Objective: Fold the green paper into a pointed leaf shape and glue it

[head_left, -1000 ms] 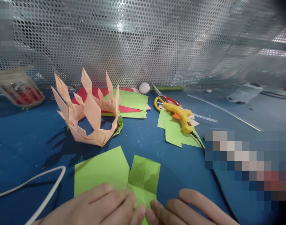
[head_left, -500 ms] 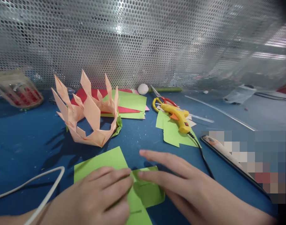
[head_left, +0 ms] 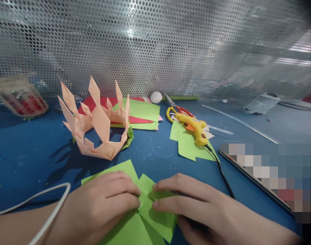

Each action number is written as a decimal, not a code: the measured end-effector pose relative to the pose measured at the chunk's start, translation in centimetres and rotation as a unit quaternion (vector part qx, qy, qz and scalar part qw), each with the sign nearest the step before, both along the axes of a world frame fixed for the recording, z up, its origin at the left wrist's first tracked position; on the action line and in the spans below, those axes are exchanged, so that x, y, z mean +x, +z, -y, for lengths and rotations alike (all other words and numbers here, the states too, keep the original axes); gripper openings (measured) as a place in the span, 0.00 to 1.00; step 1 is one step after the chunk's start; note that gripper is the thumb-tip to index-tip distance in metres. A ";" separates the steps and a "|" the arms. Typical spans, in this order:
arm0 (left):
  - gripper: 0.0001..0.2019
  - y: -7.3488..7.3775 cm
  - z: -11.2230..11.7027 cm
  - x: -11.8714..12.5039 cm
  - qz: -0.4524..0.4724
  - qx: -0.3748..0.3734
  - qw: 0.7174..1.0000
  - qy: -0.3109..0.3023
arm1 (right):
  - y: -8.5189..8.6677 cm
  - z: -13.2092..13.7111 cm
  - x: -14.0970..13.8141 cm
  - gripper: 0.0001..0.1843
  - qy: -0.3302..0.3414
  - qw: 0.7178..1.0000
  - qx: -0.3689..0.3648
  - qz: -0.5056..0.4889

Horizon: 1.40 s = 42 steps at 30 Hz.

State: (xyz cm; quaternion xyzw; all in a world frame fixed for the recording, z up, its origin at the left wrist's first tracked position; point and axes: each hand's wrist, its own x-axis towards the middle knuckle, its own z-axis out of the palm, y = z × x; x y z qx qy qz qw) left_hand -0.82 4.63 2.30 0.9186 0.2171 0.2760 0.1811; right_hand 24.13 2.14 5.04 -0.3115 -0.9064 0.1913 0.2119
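Note:
A folded piece of green paper point(head_left: 159, 219) lies between my two hands at the bottom centre, over a larger green sheet point(head_left: 126, 166). My left hand point(head_left: 107, 200) is closed at the left edge of the folded piece, its curled fingertips on the paper and its thumb hidden. From the other side my right hand point(head_left: 196, 207) grips the piece, two fingers on top and the thumb low beneath. Beyond my left hand stands a peach paper crown point(head_left: 101, 122) with tall points and some crumpled green paper on its right side.
A yellow glue gun point(head_left: 192, 126) rests on green paper scraps point(head_left: 187, 148), beside scissors point(head_left: 182, 110). Its black cord runs past a phone point(head_left: 257, 187). A white cable point(head_left: 49, 187) loops near my left arm. Behind are stacked coloured papers point(head_left: 141, 110), a white ball point(head_left: 156, 97) and a jar point(head_left: 22, 98).
The folded green paper has turned and its flaps lie differently. My right hand's fingers have come down and bent onto it; my left hand has shifted slightly left.

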 end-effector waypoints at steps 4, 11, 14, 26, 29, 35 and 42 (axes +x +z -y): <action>0.16 -0.2 0.0 -0.1 0.010 0.049 0.999 0.003 | 0.3 0.0 -0.1 0.16 0.050 0.998 0.015 0.025; 0.19 0.9 0.2 0.8 -0.061 0.097 0.993 0.015 | 0.2 0.2 -0.5 0.11 0.073 0.993 0.016 0.087; 0.16 1.2 0.4 1.1 -0.060 0.054 0.996 0.037 | 0.2 0.2 -0.6 0.14 0.093 0.992 -0.010 0.084; 0.29 2.2 0.3 1.0 -0.069 0.206 0.976 0.008 | 0.4 -0.2 -0.9 0.15 0.053 0.988 -0.120 0.083; 0.32 2.8 0.4 1.4 -0.078 0.288 0.954 0.010 | 0.9 0.0 -1.0 0.15 0.052 0.989 -0.120 0.063; 0.30 2.3 0.3 1.5 -0.057 0.287 0.956 0.023 | 1.0 0.0 -1.0 0.14 0.074 0.995 -0.048 0.044; 0.28 2.1 0.7 1.3 -0.065 0.288 0.955 0.015 | 0.3 -0.4 -0.8 0.16 0.102 0.993 0.009 0.064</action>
